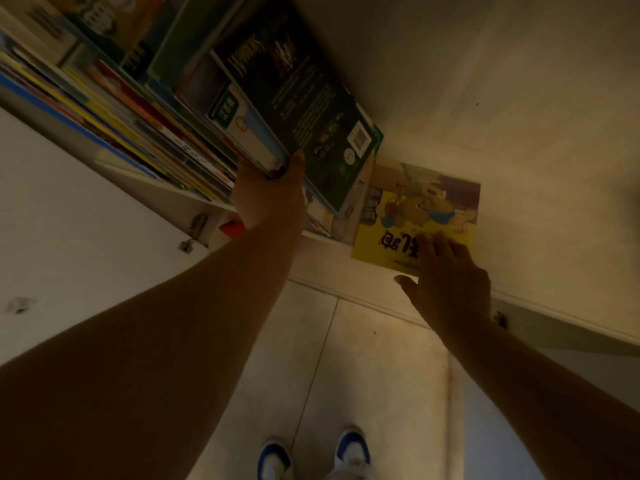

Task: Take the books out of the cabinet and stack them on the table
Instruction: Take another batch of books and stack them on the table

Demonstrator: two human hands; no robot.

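A row of books (145, 133) stands on the cabinet shelf (194, 195), their spines and covers leaning. My left hand (270, 192) grips the lower edge of a bundle of them, with a dark green book (304, 98) on its outer side. A yellow picture book (415, 216) lies flat against the shelf's right part. On its near corner rests my right hand (446, 282), fingers spread over the cover and thumb out to the left. The table is not in view.
The white cabinet door (69, 220) stands open at left, with metal hinges (195, 230) by the shelf edge. A small red object (232, 228) sits under my left wrist. Below are the tiled floor (363, 358) and my blue-and-white shoes (311, 455).
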